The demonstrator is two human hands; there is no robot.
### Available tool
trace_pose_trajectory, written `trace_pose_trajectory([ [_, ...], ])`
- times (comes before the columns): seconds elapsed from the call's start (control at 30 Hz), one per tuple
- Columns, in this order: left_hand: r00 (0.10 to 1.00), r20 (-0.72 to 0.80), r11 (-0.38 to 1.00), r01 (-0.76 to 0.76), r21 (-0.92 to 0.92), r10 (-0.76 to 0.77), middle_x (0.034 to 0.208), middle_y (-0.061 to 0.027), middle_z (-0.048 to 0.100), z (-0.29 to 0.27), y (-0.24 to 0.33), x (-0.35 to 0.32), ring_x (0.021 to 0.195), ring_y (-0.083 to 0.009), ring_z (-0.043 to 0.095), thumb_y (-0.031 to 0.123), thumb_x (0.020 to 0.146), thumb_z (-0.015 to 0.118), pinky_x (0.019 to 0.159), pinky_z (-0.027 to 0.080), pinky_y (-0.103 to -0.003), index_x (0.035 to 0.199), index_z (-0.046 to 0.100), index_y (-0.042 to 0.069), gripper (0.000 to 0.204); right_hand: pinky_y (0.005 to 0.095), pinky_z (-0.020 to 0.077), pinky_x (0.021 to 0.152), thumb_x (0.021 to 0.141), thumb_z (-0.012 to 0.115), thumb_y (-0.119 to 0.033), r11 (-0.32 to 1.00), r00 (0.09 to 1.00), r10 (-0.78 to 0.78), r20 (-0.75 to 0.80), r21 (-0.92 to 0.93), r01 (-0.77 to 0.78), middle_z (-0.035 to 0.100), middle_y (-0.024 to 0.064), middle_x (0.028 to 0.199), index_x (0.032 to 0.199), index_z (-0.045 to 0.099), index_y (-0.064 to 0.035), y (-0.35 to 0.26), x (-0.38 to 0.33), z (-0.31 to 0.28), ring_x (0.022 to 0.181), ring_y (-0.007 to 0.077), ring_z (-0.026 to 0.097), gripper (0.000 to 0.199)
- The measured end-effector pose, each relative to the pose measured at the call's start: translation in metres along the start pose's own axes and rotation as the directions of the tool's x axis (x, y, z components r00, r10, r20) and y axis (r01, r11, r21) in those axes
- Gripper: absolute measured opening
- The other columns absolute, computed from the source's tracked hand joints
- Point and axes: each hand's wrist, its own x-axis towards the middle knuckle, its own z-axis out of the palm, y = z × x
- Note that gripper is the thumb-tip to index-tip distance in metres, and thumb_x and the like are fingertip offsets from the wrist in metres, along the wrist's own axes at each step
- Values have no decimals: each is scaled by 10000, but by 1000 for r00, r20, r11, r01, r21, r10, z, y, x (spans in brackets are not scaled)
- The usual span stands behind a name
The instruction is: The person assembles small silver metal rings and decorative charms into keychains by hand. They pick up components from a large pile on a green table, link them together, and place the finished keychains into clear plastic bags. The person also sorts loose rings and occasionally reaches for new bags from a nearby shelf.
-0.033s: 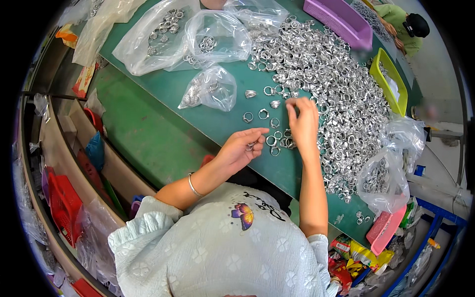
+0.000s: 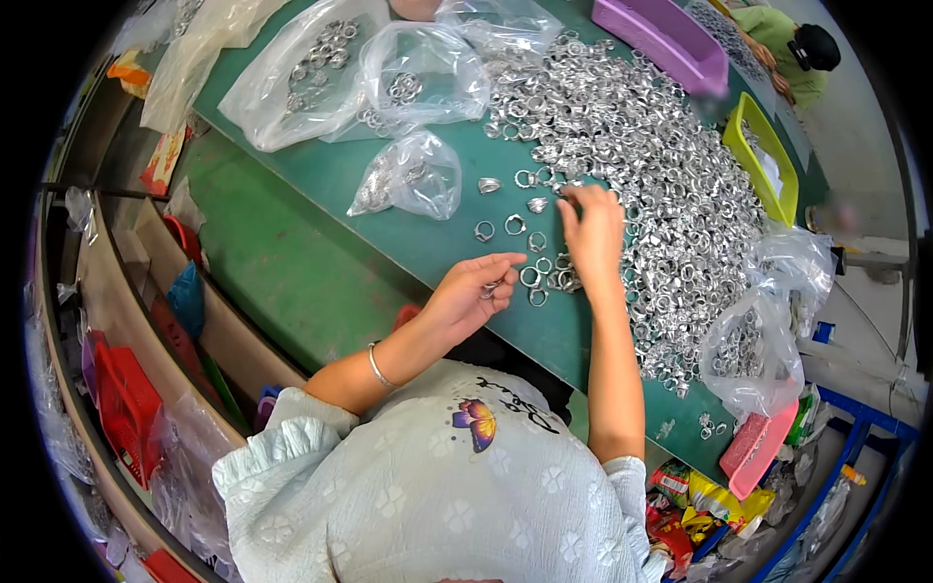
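Observation:
Silvery metal rings lie in a large heap (image 2: 671,204) on the green table (image 2: 321,185). At the heap's left edge, my right hand (image 2: 593,228) reaches over the rings, its fingers bent and the thumb apart from them. I see nothing between thumb and fingers, though the fingertips are partly hidden. My left hand (image 2: 471,296) is at the near table edge, palm turned up, with its fingers curled round a few rings (image 2: 494,289). Several loose rings (image 2: 515,224) lie spread between the hands and the clear plastic bag (image 2: 428,175), which holds more rings.
Large clear bags (image 2: 282,102) with rings lie at the far left. A purple basket (image 2: 671,49) and a yellow-green basket (image 2: 782,194) stand behind the heap; a pink tray (image 2: 758,452) is at the near right. A person in green (image 2: 792,44) works at the far right.
My right hand's fingers have shifted very slightly over the heap's edge. My left hand still holds its rings, and the rest looks the same.

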Motion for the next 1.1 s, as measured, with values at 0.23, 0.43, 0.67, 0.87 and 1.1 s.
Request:
trace_pose_trajectory([
  [0.23, 974, -222, 992, -5, 123, 32, 823, -41, 549, 18, 3, -6, 647, -78, 477, 77, 875, 525, 552, 408, -194, 1193, 472, -60, 350, 374, 368, 731, 711, 580, -120, 915, 971, -231, -55, -351, 198, 521, 79, 817, 701, 607, -50, 16, 14, 24, 857, 229, 485, 75],
  [0.43, 982, -178, 990, -34, 138, 59, 840, -69, 583, 16, 5, -3, 656, -101, 510, 62, 858, 530, 566, 436, -211, 1183, 478, -69, 354, 408, 393, 726, 757, 579, -72, 993, 986, -99, -134, 46, 106, 523, 137, 805, 743, 557, -7, 7, -5, 1, 819, 305, 500, 70],
  [0.67, 986, -161, 986, -15, 166, 42, 854, -84, 597, 26, 0, 5, 661, -104, 511, 54, 856, 529, 572, 438, -218, 1181, 480, -72, 352, 460, 394, 730, 788, 549, -92, 962, 984, 179, -23, 215, -170, 555, 173, 776, 768, 530, 28, 19, -15, -21, 812, 354, 522, 124],
  [0.87, 992, -100, 972, -52, 228, 76, 875, -93, 613, 33, -1, 18, 670, -110, 515, 52, 856, 528, 595, 443, -223, 1175, 487, -75, 345, 392, 356, 727, 713, 505, 4, 983, 979, 56, -197, -160, -89, 548, 156, 800, 755, 544, -15, 39, -15, -5, 842, 311, 492, 60],
  [1.1, 922, 111, 261, -218, 940, 371, 822, -80, 597, 54, 10, 43, 628, -161, 526, 57, 846, 546, 566, 443, -269, 1052, 587, -7, 220, 397, 373, 736, 759, 605, -67, 982, 973, 160, -167, 129, -140, 576, 119, 779, 752, 574, -27, 50, -25, -38, 813, 304, 514, 51],
])
